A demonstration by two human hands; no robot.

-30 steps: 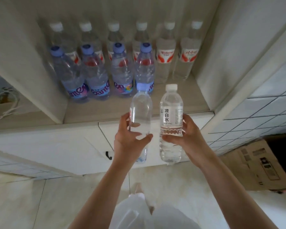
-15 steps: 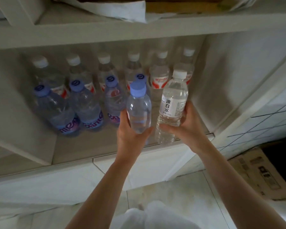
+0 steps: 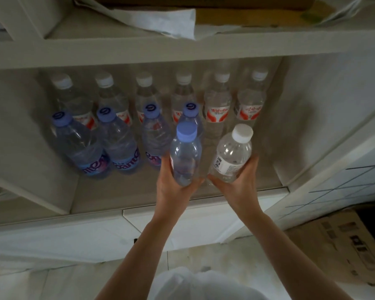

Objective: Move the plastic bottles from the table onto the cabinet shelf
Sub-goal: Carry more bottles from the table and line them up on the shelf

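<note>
My left hand (image 3: 173, 187) grips a clear bottle with a blue cap (image 3: 185, 154) from below, just inside the cabinet shelf (image 3: 121, 198). Beside it, my right hand (image 3: 240, 187) grips a clear bottle with a white cap and a white label (image 3: 232, 154), tilted a little to the right. Both bottles are over the shelf's front right part; whether their bases touch the shelf is hidden by my hands. Several blue-capped bottles (image 3: 117, 141) stand in a row on the shelf, with several white-capped, red-labelled bottles (image 3: 217, 105) behind them.
The upper shelf board (image 3: 182, 50) runs close above the bottle caps, with white paper (image 3: 160, 20) and cardboard on it. The cabinet's right wall (image 3: 312, 118) is near my right hand. A flattened cardboard box (image 3: 342, 241) lies on the floor at the right.
Both hands have carried their bottles up and forward, from in front of the cabinet's lower edge into the shelf opening. My view has moved closer and tilted upward.
</note>
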